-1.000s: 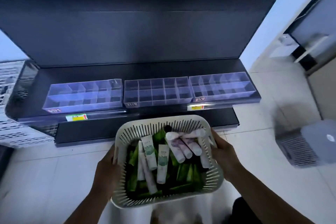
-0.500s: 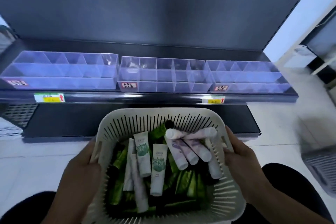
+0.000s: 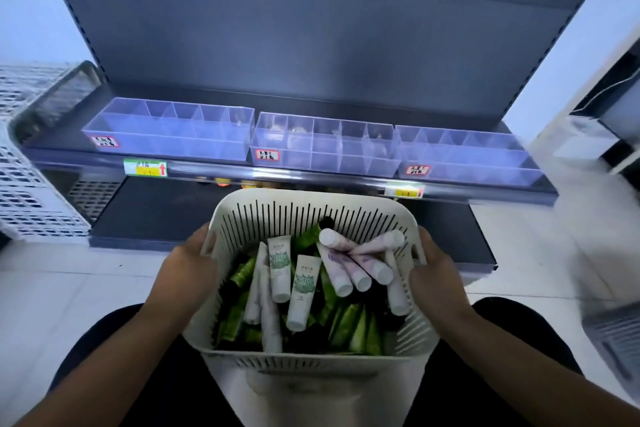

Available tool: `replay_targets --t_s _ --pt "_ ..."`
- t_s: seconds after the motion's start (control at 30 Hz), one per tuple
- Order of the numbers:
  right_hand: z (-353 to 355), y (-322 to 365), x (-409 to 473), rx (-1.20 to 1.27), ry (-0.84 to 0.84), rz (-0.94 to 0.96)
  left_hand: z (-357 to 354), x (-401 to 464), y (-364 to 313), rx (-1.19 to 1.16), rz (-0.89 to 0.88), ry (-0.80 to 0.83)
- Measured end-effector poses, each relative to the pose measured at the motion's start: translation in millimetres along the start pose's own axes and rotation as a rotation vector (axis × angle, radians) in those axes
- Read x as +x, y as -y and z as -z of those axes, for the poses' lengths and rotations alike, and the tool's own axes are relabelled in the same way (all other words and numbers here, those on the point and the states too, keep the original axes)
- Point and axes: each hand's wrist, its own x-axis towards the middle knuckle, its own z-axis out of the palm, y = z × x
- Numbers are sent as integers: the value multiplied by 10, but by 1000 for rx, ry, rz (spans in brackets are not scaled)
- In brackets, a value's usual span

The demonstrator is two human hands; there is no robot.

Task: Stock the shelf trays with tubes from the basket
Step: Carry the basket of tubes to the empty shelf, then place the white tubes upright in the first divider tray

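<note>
I hold a white slotted basket (image 3: 294,215) in front of me, my left hand (image 3: 188,274) gripping its left rim and my right hand (image 3: 434,276) its right rim. Inside lie several tubes: white ones with green print (image 3: 303,288), pale pink ones (image 3: 360,260) and green ones (image 3: 349,324). Beyond the basket, on a dark shelf (image 3: 311,180), stand three clear divided trays: left (image 3: 166,139), middle (image 3: 322,149) and right (image 3: 464,158). Their compartments look bare, each tray with a red-framed label on its front.
A lower dark shelf board (image 3: 149,215) juts out under the trays. White perforated crates (image 3: 31,191) stand at the left. A grey slatted bin (image 3: 613,329) sits on the tiled floor at the right. My dark-trousered knees show beneath the basket.
The view has dropped lower and closer to the shelf, so the trays look bigger. The basket stays held in both hands and has come nearer the shelf edge.
</note>
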Motion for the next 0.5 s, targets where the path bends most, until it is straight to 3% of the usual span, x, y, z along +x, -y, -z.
replay_targets --t_s 0.33,0.5 --pt "59 21 174 -577 176 14 36 -141 -50 105 -79 25" --pt "98 230 172 -900 237 -25 54 -108 -51 3 -52 56"
